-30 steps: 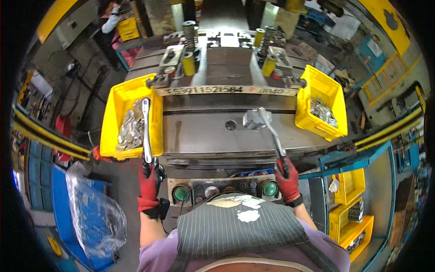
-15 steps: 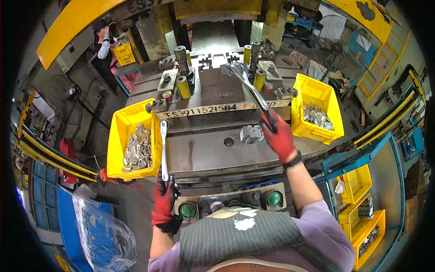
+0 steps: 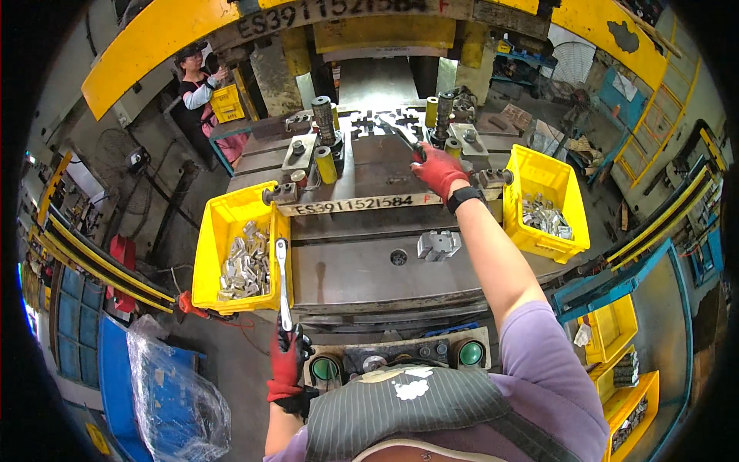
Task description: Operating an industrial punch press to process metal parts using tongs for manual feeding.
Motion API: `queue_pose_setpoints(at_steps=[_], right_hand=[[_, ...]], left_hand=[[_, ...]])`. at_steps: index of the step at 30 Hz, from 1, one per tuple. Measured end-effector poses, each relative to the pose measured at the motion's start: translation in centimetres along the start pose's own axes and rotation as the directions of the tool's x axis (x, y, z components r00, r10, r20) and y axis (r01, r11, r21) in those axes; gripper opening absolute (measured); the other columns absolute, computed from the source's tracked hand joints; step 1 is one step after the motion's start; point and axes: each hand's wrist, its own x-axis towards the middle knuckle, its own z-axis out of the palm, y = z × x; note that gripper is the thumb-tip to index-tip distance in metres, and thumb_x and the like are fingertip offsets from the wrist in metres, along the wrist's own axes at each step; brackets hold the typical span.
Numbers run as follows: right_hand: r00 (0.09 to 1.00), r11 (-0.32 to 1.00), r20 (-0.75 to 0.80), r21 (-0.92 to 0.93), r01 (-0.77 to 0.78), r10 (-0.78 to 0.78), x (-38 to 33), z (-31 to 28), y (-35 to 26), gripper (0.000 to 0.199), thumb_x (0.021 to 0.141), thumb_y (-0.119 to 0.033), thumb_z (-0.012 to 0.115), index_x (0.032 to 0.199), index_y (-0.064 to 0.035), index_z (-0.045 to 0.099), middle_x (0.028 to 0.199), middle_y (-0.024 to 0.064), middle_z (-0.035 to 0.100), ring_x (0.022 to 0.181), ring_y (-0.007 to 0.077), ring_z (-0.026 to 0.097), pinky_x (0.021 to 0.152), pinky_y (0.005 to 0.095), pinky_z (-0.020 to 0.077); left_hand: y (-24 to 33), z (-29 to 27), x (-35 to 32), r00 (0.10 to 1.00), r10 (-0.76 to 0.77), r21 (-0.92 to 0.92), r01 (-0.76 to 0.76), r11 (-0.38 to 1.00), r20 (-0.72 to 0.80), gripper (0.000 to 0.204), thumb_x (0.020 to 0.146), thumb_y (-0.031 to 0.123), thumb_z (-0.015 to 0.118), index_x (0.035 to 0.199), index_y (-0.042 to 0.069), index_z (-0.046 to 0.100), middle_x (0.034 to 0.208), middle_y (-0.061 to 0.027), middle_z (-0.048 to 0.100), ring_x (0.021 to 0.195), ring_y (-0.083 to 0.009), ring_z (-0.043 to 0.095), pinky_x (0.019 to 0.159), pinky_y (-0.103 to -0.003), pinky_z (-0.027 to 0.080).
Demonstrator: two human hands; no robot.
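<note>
My left hand (image 3: 286, 362), in a red and black glove, is closed round the dark handle of a chrome ratchet-shaped tool (image 3: 282, 281), which points away from me beside the left yellow bin (image 3: 206, 239). My gloved right hand (image 3: 443, 171) reaches far forward over the press bed, gripping a long metal hand tool (image 3: 403, 135). Its tip is at the bright metal die pieces (image 3: 371, 122) between the guide posts; whether it touches them I cannot tell. Small silvery metal parts (image 3: 246, 266) fill the bottom of the left bin.
Another yellow bin (image 3: 566, 181) with metal parts stands at the right. A small metal block (image 3: 439, 245) lies on the press table (image 3: 346, 269). Nearer me is a control panel with green buttons (image 3: 471, 353). Another person (image 3: 202, 92) stands at far left; the yellow press ram hangs overhead.
My right hand has moved forward and left with its tool, bringing the tip to the die. The left hand still holds its tool near the left bin. The view has shifted slightly.
</note>
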Motion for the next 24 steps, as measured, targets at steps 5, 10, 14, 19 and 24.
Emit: queue_pose_setpoints(at_steps=[5,10,14,19,24], right_hand=[[0.821,-0.043,0.439,0.873,-0.486,-0.366,4.3,3.6,4.7,0.02,0.083,-0.031,0.058,0.086,-0.0109,0.055,0.066,0.0013,0.057,0.059,0.013,0.055,0.051,0.0252,0.0412],[0.901,-0.12,0.402,0.899,-0.422,-0.161,4.0,4.3,3.8,0.02,0.087,-0.032,0.052,0.079,-0.0142,0.055,0.059,-0.0024,0.052,0.049,0.009,0.049,0.042,0.0223,0.0359],[0.94,0.179,0.324,0.936,-0.302,-0.106,4.1,4.3,5.3,0.02,0.086,-0.033,0.051,0.083,-0.0131,0.054,0.063,-0.0019,0.054,0.048,0.0104,0.049,0.04,0.023,0.0362],[0.984,0.008,0.145,0.989,-0.145,-0.105,-6.8,2.5,1.6,0.022,0.086,-0.028,0.054,0.097,-0.0081,0.056,0.075,-0.0035,0.053,0.062,0.0036,0.048,0.053,0.0196,0.0398],[0.98,0.716,-0.118,0.697,-0.033,0.16,-21.3,2.7,11.6,0.04,0.075,-0.009,0.064,0.112,-0.0034,0.049,0.089,0.0076,0.058,0.079,0.0145,0.055,0.071,0.0285,0.0449]], left_hand=[[1.5,2.2,0.3,0.993,-0.002,-0.077,0.011,0.997,0.121,0.042,0.087,0.009,0.051,0.126,0.011,0.035,0.073,0.001,0.048,0.057,-0.0086,0.05,0.046,-0.024,0.046],[1.9,2.9,-0.2,0.994,0.058,-0.076,-0.051,0.996,0.097,0.033,0.087,0.007,0.051,0.118,0.008,0.041,0.072,0.0011,0.048,0.056,-0.0085,0.049,0.046,-0.024,0.044],[-2.5,-2.7,2.6,0.983,0.178,0.045,-0.179,0.983,0.039,0.045,0.085,0.003,0.05,0.128,0.008,0.036,0.075,-0.001,0.05,0.058,-0.0087,0.048,0.049,-0.024,0.044],[-3.4,-8.0,3.1,0.732,0.611,0.5,-0.425,0.755,-0.301,0.021,0.088,0.017,0.052,0.105,0.005,0.051,0.071,0.0,0.051,0.058,-0.0091,0.047,0.051,-0.023,0.04],[-9.8,-19.4,2.1,0.713,0.464,0.579,-0.101,0.809,-0.525,0.03,0.087,0.027,0.052,0.109,0.006,0.052,0.084,-0.0078,0.056,0.073,-0.0179,0.054,0.066,-0.032,0.044]])
